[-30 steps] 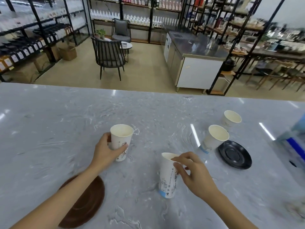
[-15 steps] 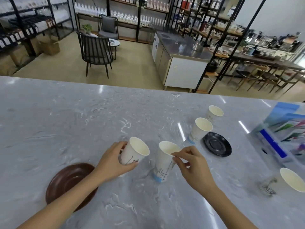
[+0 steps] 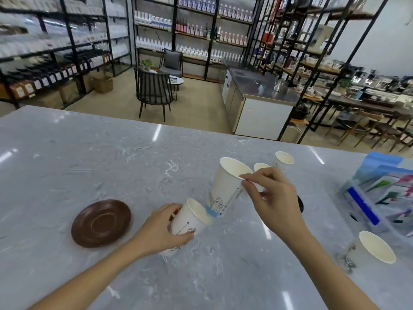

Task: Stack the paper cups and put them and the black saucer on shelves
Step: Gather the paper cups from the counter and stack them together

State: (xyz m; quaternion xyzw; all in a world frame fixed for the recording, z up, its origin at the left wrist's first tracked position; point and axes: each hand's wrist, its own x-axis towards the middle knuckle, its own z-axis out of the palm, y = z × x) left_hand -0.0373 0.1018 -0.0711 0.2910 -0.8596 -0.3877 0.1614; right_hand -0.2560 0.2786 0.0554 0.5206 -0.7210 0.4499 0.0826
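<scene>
Paper cups number five on the grey marble counter (image 3: 89, 157). Left hand (image 3: 161, 229) is wrapped around the side of one cup (image 3: 190, 222), fingers closed on its wall, mouth tilted up and to the right. Right hand (image 3: 272, 202) pinches the rim of a second cup (image 3: 225, 186) between thumb and forefinger, remaining fingers loosely curled. This raised cup is tilted, its blue-banded base at the lip of the left-hand cup; whether the base has entered the mouth cannot be determined. Two further cups stand behind the right hand: one (image 3: 260, 167) mostly hidden by the fingers, one (image 3: 283, 158) beyond it, upright. A fifth cup (image 3: 373, 249) sits at the near right, well apart from the others. Black saucer (image 3: 300, 204) is almost wholly hidden behind the right hand; only a dark edge shows. Brown saucer (image 3: 100, 222) lies flat to the left of the left hand, empty. Blue-and-clear packaging (image 3: 380, 191) rests at the counter's right edge.
</scene>
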